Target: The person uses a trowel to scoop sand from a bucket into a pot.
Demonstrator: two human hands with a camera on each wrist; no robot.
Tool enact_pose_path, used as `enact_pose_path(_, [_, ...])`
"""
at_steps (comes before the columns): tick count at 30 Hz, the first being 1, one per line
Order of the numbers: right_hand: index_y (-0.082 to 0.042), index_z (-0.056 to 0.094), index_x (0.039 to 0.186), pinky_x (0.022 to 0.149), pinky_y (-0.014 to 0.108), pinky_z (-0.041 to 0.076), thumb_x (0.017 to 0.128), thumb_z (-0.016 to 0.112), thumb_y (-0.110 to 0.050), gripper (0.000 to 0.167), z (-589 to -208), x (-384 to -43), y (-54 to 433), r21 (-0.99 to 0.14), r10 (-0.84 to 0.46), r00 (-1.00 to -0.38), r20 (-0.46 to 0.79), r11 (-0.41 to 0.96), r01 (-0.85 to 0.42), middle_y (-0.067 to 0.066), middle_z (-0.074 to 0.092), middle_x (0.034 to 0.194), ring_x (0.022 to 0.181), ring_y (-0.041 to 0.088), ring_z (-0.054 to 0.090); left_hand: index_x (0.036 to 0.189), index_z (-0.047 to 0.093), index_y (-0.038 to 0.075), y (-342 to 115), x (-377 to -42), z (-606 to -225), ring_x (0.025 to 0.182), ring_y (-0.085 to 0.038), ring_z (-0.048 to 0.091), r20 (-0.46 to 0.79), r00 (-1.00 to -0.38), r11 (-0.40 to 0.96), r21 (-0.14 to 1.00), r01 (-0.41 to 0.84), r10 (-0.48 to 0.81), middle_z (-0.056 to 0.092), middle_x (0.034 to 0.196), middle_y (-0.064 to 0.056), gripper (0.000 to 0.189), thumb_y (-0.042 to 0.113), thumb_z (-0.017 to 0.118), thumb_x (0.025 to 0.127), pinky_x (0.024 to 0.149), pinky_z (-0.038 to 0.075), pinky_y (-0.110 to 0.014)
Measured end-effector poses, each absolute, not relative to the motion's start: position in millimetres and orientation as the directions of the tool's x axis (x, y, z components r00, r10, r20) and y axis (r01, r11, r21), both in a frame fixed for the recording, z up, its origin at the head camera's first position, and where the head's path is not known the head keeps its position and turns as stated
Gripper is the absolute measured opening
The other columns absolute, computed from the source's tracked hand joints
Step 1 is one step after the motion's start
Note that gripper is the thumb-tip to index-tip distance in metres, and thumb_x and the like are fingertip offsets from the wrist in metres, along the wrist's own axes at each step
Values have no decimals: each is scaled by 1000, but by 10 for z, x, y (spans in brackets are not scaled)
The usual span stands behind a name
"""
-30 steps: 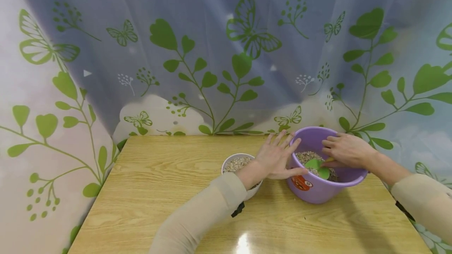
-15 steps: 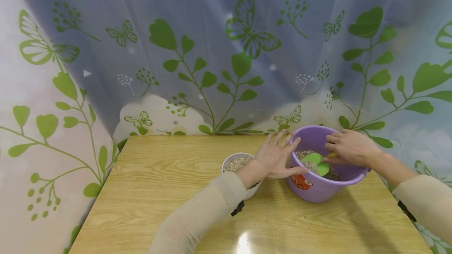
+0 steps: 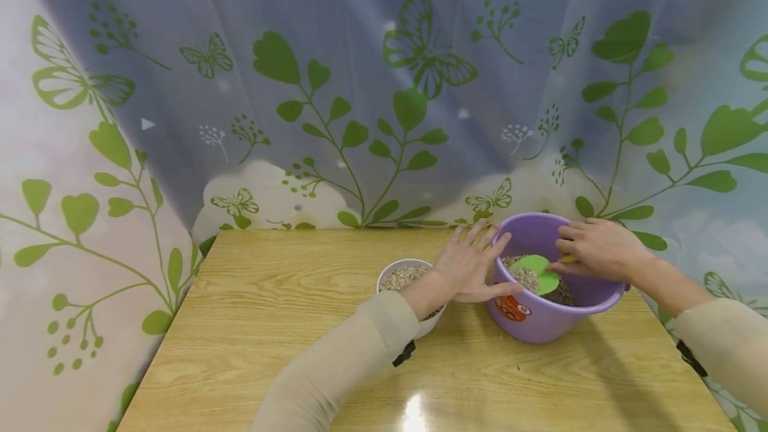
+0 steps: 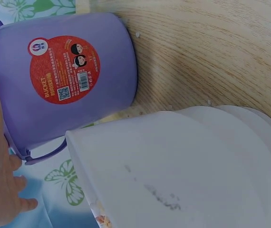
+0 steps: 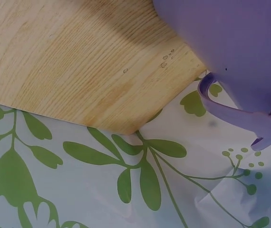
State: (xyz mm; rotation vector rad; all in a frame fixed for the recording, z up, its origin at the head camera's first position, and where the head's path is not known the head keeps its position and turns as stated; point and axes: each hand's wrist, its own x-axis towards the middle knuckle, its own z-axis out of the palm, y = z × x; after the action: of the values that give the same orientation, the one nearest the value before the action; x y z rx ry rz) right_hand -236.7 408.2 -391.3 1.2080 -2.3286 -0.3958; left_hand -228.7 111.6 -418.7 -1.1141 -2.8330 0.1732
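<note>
In the head view a purple bucket with a red label stands at the right of the table, a layer of beige-brown grit inside. My right hand reaches over its far right rim and grips the yellow handle of a small green shovel. Grit lies on the shovel's blade, near the bucket's left wall. My left hand rests at the bucket's left rim, fingers spread and straight. Under my left wrist stands a white tub filled with similar grit, partly hidden by the arm.
The wooden table backs onto a curtain printed with leaves and butterflies. A few stray grains lie on it. In the right wrist view the bucket's handle hangs beside its wall, near a table corner.
The shovel has come up from the grit with a load on its blade, tilting level and shifting slightly left. My right hand has moved a little right and up; my left hand stays put.
</note>
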Motion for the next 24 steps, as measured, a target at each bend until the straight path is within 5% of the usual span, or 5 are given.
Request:
enact_pose_path(8, [-25, 55, 72, 54, 27, 47, 84, 73, -67, 47, -3928, -2369, 4131, 457, -812, -490, 316, 583, -671, -9, 53, 72, 61, 8, 47, 172, 5, 27, 1118, -2296, -4188, 169, -24, 8, 50, -727, 725, -140, 674, 685, 10, 181, 1, 104, 92, 25, 93, 137, 22, -49])
enact_pose_path(16, [-24, 55, 73, 52, 29, 47, 101, 44, -74, 58, -3988, -2382, 4165, 448, -818, -447, 362, 574, -686, -8, 52, 72, 63, 9, 50, 172, 4, 27, 1110, -2292, -4182, 169, -24, 6, 44, -723, 723, -114, 682, 689, 8, 181, 1, 103, 91, 25, 94, 137, 21, -50])
enact_pose_path(24, [-22, 53, 72, 51, 29, 42, 105, 32, -73, 65, -3963, -2378, 4167, 471, -819, -438, 372, 573, -671, -6, 49, 72, 61, 11, 47, 172, 5, 27, 1114, -2295, -4195, 169, -24, 8, 48, -721, 721, -119, 683, 691, 10, 181, 1, 103, 91, 24, 93, 137, 21, -50])
